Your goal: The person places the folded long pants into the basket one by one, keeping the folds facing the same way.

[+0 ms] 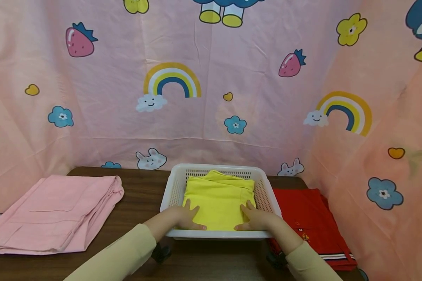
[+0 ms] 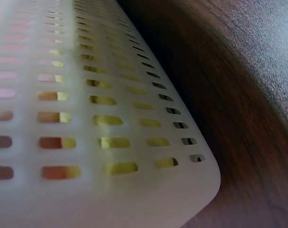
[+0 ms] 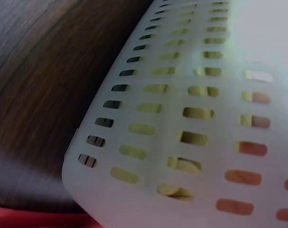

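Backdrop [image 1: 211, 117], pink printed fabric: rainbows, strawberries, flowers, rabbits; hung behind and at both sides of the table
Table [image 1: 144, 195], dark wood grain
Pink cloth [image 1: 56, 214], folded, lying flat at the left, apart from the basket
Basket [image 1: 221, 234], white, slotted walls, upright at the table's middle; yellow shows through the slots in both wrist views
Red garment [image 1: 306, 222], folded, white-striped edging, just beside the basket at the right, partly covered by the right forearm
Yellow cloth [image 1: 218, 199], folded, inside the basket
Left hand [image 1: 186, 217], fingers spread wide, resting on the yellow cloth's left side
Right hand [image 1: 257, 218], likewise spread, on its right side
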Tool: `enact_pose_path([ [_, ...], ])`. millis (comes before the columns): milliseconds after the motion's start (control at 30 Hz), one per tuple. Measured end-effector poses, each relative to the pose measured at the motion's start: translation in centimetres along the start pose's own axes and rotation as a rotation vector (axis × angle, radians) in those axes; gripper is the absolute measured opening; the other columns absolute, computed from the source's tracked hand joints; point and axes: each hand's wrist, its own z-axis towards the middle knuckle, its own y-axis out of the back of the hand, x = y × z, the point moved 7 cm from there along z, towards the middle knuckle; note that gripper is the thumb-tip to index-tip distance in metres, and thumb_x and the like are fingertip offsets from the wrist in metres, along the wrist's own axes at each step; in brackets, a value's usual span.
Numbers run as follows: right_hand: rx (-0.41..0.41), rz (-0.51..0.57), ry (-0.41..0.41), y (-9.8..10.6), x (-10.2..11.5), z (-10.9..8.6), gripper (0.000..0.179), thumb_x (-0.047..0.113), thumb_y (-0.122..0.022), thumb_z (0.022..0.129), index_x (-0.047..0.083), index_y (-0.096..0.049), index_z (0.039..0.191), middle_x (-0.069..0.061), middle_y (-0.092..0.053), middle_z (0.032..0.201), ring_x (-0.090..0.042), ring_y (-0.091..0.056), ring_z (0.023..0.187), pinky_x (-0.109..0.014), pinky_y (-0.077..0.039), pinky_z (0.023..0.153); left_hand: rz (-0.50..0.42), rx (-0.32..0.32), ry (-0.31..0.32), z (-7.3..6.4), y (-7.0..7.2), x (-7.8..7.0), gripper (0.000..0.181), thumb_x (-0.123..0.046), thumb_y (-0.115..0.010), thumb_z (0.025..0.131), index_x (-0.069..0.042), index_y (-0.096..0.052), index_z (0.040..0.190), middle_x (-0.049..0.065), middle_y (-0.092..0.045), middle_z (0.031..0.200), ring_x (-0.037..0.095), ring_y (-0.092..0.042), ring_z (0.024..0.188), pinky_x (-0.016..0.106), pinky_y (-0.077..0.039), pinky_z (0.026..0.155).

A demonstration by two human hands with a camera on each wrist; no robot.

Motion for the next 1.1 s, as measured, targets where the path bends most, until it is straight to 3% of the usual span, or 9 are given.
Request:
enact_pose_path([
  [167, -0.01, 0.0, -0.011, 0.1, 0.2, -0.1, 0.092, 0.052, -0.07, 0.08, 0.002, -0.033, 0.147, -0.026, -0.021, 0.152, -0.04, -0.036, 0.132, -0.055, -0.033, 0.102, 0.008, 0.005, 0.014, 0.0, -0.1, -0.1, 0.086, -0.064, -0.053, 0.087, -0.007, -0.034, 0.148, 0.031, -0.019, 0.15, 0.039, -0.055, 0.101, 0.051, -0.044, 0.085],
  [400, -0.022, 0.029, 0.004, 0.1, 0.1, -0.3, 0.09, 0.053, -0.069, 0.081, 0.001, -0.034, 0.147, -0.027, -0.021, 0.152, -0.041, -0.033, 0.134, -0.057, -0.03, 0.103, -0.029, -0.001, -0.004, -0.1, 0.0, -0.1, 0.086, -0.064, -0.053, 0.088, -0.005, -0.035, 0.147, 0.033, -0.018, 0.15, 0.045, -0.049, 0.117, 0.055, -0.04, 0.092],
  [633, -0.031, 0.051, 0.018, 0.2, 0.0, -0.1, 0.087, 0.053, -0.067, 0.082, 0.002, -0.036, 0.146, -0.026, -0.024, 0.151, -0.041, -0.029, 0.136, -0.059, -0.027, 0.105, -0.082, -0.019, -0.015, -0.3, 0.3, 0.0, 0.086, -0.064, -0.053, 0.087, -0.003, -0.038, 0.146, 0.034, -0.02, 0.149, 0.049, -0.042, 0.122, 0.057, -0.036, 0.098],
  [833, -0.003, 0.053, 0.014, 0.6, 0.3, -0.4, 0.084, 0.052, -0.067, 0.083, 0.004, -0.037, 0.146, -0.025, -0.027, 0.15, -0.043, -0.031, 0.134, -0.06, -0.026, 0.104, -0.096, 0.014, -0.003, -0.3, 0.4, 0.0, 0.086, -0.063, -0.054, 0.087, -0.002, -0.037, 0.145, 0.031, -0.023, 0.149, 0.048, -0.038, 0.127, 0.058, -0.032, 0.101],
  [967, -0.001, 0.024, 0.01, 1.8, 0.9, -0.8, 0.082, 0.047, -0.069, 0.084, 0.003, -0.037, 0.146, -0.025, -0.03, 0.149, -0.039, -0.03, 0.135, -0.056, -0.025, 0.106, -0.055, 0.045, -0.012, -0.7, 1.8, -0.5, 0.083, -0.059, -0.054, 0.09, -0.001, -0.036, 0.146, 0.029, -0.027, 0.148, 0.045, -0.035, 0.13, 0.056, -0.031, 0.102],
  [1100, 0.001, 0.028, 0.033, 3.8, 1.6, -1.1, 0.078, 0.038, -0.068, 0.089, -0.002, -0.033, 0.146, -0.025, -0.031, 0.149, -0.039, -0.025, 0.138, -0.053, -0.023, 0.108, -0.036, 0.026, -0.024, -0.6, 4.0, -0.9, 0.08, -0.055, -0.054, 0.092, -0.001, -0.033, 0.147, 0.028, -0.027, 0.149, 0.043, -0.032, 0.133, 0.054, -0.031, 0.104],
])
